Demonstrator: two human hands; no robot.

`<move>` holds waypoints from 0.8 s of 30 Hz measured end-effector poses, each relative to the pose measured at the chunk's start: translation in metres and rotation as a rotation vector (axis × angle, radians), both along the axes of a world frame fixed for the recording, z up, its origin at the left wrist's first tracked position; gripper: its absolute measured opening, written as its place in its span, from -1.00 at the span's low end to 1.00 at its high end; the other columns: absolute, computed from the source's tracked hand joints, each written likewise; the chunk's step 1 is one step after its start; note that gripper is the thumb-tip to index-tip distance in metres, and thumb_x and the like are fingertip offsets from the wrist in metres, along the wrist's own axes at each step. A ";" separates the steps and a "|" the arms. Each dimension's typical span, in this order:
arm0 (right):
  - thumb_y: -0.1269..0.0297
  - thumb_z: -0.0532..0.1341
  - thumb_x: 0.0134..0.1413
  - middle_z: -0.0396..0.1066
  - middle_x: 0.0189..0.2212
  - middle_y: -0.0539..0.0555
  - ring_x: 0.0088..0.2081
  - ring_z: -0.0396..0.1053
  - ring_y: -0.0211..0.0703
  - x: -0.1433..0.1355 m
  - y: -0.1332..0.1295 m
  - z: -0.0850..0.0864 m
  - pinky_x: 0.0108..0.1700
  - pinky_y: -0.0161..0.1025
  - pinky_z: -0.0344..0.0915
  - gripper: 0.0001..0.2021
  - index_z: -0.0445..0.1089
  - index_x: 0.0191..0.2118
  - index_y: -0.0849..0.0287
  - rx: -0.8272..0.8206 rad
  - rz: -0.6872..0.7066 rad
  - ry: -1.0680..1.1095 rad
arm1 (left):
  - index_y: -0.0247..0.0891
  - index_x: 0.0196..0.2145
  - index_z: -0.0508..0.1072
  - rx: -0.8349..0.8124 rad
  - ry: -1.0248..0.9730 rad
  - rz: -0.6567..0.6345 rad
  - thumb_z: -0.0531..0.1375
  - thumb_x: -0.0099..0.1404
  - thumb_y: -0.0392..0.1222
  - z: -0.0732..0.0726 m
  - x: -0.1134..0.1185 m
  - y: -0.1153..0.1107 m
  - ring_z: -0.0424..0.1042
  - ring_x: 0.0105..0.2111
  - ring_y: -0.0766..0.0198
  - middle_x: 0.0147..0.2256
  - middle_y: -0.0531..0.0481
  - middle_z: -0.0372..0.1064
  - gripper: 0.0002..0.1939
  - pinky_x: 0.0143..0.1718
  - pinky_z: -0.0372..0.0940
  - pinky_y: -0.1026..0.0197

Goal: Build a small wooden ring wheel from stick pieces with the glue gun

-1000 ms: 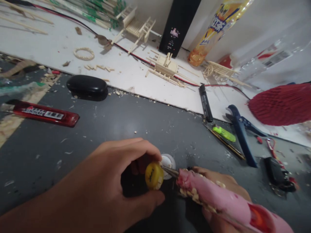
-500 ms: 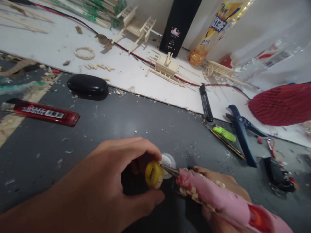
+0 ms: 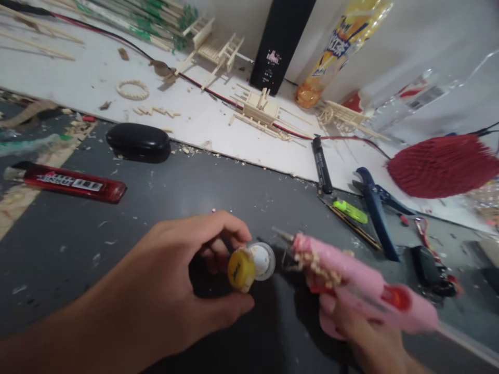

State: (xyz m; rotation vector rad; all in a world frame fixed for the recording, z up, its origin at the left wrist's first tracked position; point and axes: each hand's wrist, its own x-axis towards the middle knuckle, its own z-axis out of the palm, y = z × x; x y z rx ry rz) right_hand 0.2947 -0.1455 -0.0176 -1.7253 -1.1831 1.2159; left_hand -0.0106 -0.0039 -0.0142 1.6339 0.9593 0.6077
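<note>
1. Yellow cap (image 3: 240, 270): sitting low over the grey table (image 3: 195, 182), in the left hand (image 3: 171, 275); forefinger and thumb are clamping it at opposite edges.
2. Handling, as I'm judging it: looking light and stiff, probably slick on the marked face. The rim is offering the best hold, thumb below, forefinger above.
3. Clear dish (image 3: 268, 261): lying just beside the cap; whether they're touching, I can't tell.
4. Pink glue gun (image 3: 351, 272): the right hand (image 3: 358, 317) is wrapping its fingers round the grip. Seeming heavier, hard-shelled; the nozzle (image 3: 286, 236) is standing apart from the cap, possibly hot, so best left unheld.
5. Farther out: red knife (image 3: 74, 184) lying left, blue cutters (image 3: 376, 213) lying right.
</note>
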 end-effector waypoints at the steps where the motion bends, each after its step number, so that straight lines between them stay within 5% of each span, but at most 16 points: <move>1: -0.04 0.51 0.34 0.63 -0.33 0.09 -0.32 0.56 0.00 -0.003 0.013 0.003 -0.30 -0.15 0.58 -0.69 0.63 -0.23 0.12 -0.012 -0.065 0.050 | 0.10 -0.16 0.65 -0.038 -0.018 0.018 0.64 0.04 -0.10 0.001 -0.001 -0.001 0.49 -0.51 0.27 -0.46 0.27 0.57 -0.57 -0.42 0.37 0.23; 5: -0.06 0.57 0.12 0.70 -0.28 0.16 -0.33 0.60 -0.02 -0.016 0.053 0.025 -0.32 -0.21 0.58 -0.67 0.71 -0.22 0.11 -0.152 -0.219 0.399 | 0.00 -0.20 0.60 -0.213 -0.027 0.127 0.60 0.04 -0.03 0.005 0.002 -0.003 0.53 -0.42 0.22 -0.43 0.18 0.57 -0.61 -0.33 0.43 0.22; 9: -0.10 0.54 0.17 0.76 0.09 0.25 0.05 0.73 0.14 0.000 0.046 0.046 0.10 -0.08 0.67 -0.57 0.80 0.02 0.07 -0.252 -0.199 0.478 | -0.10 -0.18 0.58 -0.271 -0.110 0.119 0.58 0.06 -0.05 0.008 0.005 0.003 0.49 -0.42 0.24 -0.43 0.12 0.54 -0.60 -0.39 0.39 0.26; 11: -0.21 0.49 0.22 0.72 0.21 0.24 0.19 0.69 0.23 0.013 0.029 0.056 0.27 0.04 0.60 -0.48 0.78 0.13 0.01 -0.239 -0.151 0.319 | -0.14 -0.16 0.56 -0.277 -0.152 0.101 0.55 0.07 -0.07 0.009 0.005 0.007 0.45 -0.45 0.27 -0.46 0.14 0.50 -0.59 -0.42 0.36 0.28; 15: -0.20 0.40 0.41 0.79 -0.09 0.19 -0.06 0.72 0.15 0.013 0.013 0.076 -0.01 -0.04 0.58 -0.60 0.78 0.02 -0.02 -0.125 0.054 -0.379 | -0.18 -0.15 0.55 -0.279 -0.177 0.103 0.56 0.05 -0.07 0.009 0.003 0.010 0.41 -0.45 0.31 -0.47 0.17 0.46 -0.55 -0.41 0.34 0.30; 20: 0.36 0.24 0.55 0.65 -0.22 0.07 -0.22 0.58 -0.12 -0.044 0.054 0.080 -0.14 -0.20 0.38 -0.78 0.68 -0.08 0.10 0.277 0.530 -0.697 | -0.17 -0.15 0.56 -0.275 -0.218 0.109 0.59 -0.01 -0.06 0.005 0.003 0.011 0.43 -0.40 0.28 -0.41 0.14 0.49 -0.50 -0.35 0.38 0.27; 24: 0.50 0.25 0.49 0.54 -0.30 0.10 -0.25 0.49 -0.07 -0.070 0.088 0.067 -0.17 -0.16 0.29 -0.79 0.67 -0.15 0.24 0.349 0.685 -0.822 | -0.16 -0.16 0.53 -0.289 -0.262 0.138 0.59 -0.03 -0.01 0.004 0.003 0.014 0.37 -0.42 0.31 -0.41 0.15 0.46 -0.48 -0.38 0.36 0.28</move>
